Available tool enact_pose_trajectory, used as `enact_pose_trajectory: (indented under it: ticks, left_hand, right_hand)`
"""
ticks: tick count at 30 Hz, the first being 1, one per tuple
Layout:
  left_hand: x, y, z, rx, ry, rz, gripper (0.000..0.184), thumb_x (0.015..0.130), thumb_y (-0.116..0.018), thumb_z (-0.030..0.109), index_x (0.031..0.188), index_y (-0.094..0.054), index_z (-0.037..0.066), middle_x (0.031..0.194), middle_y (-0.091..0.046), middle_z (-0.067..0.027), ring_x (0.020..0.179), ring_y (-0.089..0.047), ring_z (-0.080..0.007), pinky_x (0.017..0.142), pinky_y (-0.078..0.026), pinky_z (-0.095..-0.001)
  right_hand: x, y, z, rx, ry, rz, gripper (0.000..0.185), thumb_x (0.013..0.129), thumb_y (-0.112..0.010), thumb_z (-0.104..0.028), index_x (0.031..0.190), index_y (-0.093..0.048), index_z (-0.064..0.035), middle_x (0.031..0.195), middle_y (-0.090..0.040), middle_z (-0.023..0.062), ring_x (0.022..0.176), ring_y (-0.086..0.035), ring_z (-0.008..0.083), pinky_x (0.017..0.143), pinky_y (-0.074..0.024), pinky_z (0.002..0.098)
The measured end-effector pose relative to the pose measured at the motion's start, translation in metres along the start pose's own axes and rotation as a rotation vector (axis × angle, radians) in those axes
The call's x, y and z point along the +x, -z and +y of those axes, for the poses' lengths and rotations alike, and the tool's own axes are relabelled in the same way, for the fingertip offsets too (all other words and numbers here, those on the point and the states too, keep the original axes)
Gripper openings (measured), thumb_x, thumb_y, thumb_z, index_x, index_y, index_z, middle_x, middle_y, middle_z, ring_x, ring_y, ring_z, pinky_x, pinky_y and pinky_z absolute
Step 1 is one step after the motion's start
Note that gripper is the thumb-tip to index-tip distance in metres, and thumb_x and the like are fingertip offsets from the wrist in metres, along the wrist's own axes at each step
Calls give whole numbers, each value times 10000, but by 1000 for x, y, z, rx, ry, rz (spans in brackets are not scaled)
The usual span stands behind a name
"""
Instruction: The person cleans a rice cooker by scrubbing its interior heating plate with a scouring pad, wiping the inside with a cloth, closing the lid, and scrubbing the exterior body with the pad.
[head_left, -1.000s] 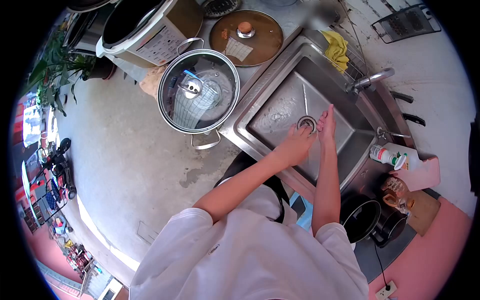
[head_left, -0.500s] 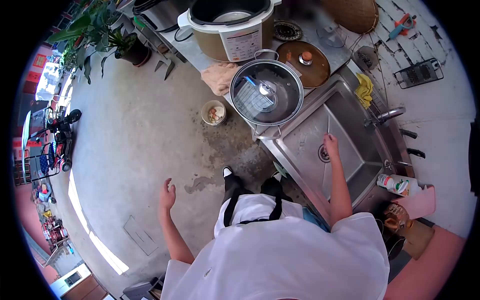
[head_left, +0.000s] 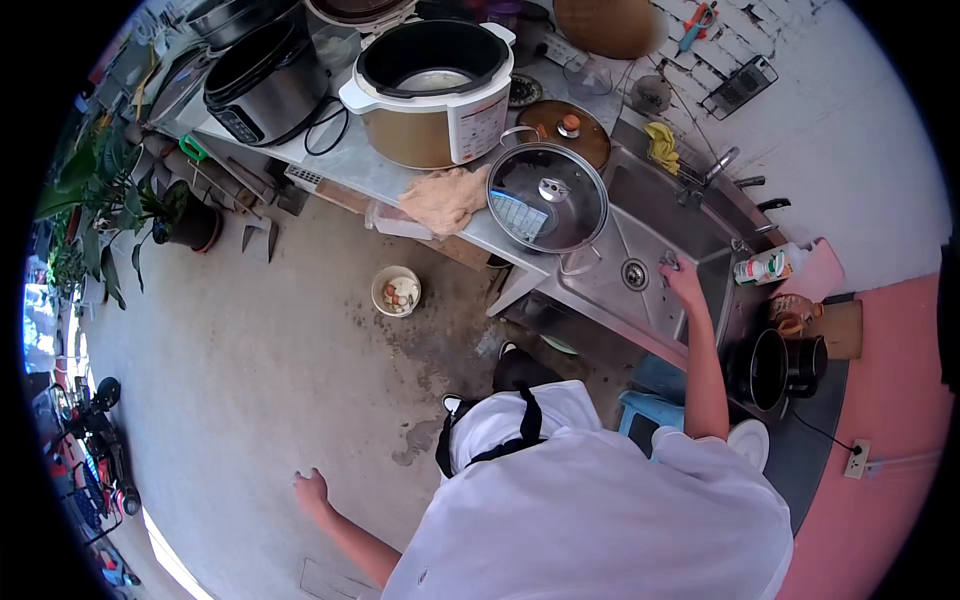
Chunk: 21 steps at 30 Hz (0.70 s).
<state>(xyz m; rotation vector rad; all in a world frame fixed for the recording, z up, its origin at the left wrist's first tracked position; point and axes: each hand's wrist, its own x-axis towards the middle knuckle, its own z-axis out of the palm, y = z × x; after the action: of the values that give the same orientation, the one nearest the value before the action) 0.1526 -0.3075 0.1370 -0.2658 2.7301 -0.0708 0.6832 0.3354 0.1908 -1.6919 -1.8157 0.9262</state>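
Note:
My right hand [head_left: 683, 283] is over the steel sink [head_left: 655, 225], just right of the round drain [head_left: 635, 273]. Its fingers are closed around a small grey metallic piece [head_left: 668, 260], too small to tell its kind. Off to my left side, my left hand [head_left: 312, 488] hangs over the concrete floor with its fingers apart and holds nothing. At the sink's left end stands a pot with a glass lid [head_left: 548, 197].
A large white-and-gold cooker [head_left: 430, 95], a pinkish cloth [head_left: 445, 200] and a brown lid [head_left: 570, 135] are on the counter. A small bucket [head_left: 397, 291] stands on the floor. By the sink are a faucet [head_left: 722, 165], bottles [head_left: 768, 266] and black pots [head_left: 765, 368].
My view has turned right. My right hand has moved off the drain to its right side, with a small grey metallic piece now showing at the fingers. My left hand has swung lower and outward.

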Motion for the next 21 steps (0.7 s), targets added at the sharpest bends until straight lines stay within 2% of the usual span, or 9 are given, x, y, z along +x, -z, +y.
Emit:
enact_pose_trajectory:
  ticks: [1,3,4,6,8,10,14,18,21]
  left_hand:
    - [12,8,22,-65,-133,48,589,801,-598,350,1298,-462,65,1287,-478,-214,1157,-477,-386,1002,-333,-528]
    - [28,27,77,-153,-309,140,540,819,-588,300,1271,-470,29,1265,-494,-209,1160,-474,-372,978,-373,-457]
    - [28,42,108,-195,-385,192,513,825,-579,272,1258,-476,18,1247,-506,-209,1153,-479,-368,970,-374,-464]
    - [21,78,167,-325,-538,276,466,826,-565,209,1235,-485,0,1229,-518,-209,1143,-485,-362,964,-376,-457]
    - [18,108,216,-464,-707,358,433,818,-553,141,1219,-492,-10,1222,-520,-207,1134,-489,-361,965,-378,-434]
    - [18,133,259,-511,-786,423,420,814,-545,110,1213,-495,-12,1216,-522,-207,1129,-491,-362,965,-380,-425]
    - [11,175,329,-642,-873,381,381,842,-522,83,1213,-499,-1,1206,-534,-183,1118,-506,-338,957,-389,-403]
    - [-3,204,388,-741,-919,231,362,875,-501,85,1230,-493,19,1212,-537,-162,1107,-523,-293,956,-393,-385]
    - [-12,217,426,-798,-1007,140,341,883,-488,82,1219,-507,25,1190,-549,-157,1089,-533,-274,948,-400,-388]
  right_hand:
    - [-10,15,-35,-9,32,-78,169,806,-646,-141,846,-563,0,679,-530,13,554,-464,100,512,-383,277]
    - [-16,37,-80,-125,93,-7,173,805,-652,-148,821,-573,6,694,-533,24,580,-474,101,534,-390,274]
    - [-14,42,-100,-246,161,40,181,804,-657,-154,796,-583,11,709,-536,36,606,-484,103,557,-397,270]
    - [8,51,-126,-321,330,230,229,784,-682,-195,907,-629,-9,805,-584,147,779,-551,192,676,-421,310]
    - [38,54,-180,-204,408,246,243,836,-651,-186,1020,-650,-26,791,-561,58,768,-520,118,688,-414,255]
    - [52,42,-264,117,430,59,266,888,-598,-148,1113,-619,-7,806,-539,-26,757,-476,43,680,-393,201]
    - [90,-18,-399,272,707,-111,272,866,-627,-139,1098,-553,-18,917,-587,4,806,-529,59,731,-428,204]
    - [131,-82,-484,273,817,-476,276,836,-656,-136,1062,-561,-9,926,-620,15,819,-564,52,702,-459,218]
    - [158,-129,-514,151,810,-578,257,815,-666,-153,1011,-599,-2,835,-642,31,763,-574,70,692,-469,237]
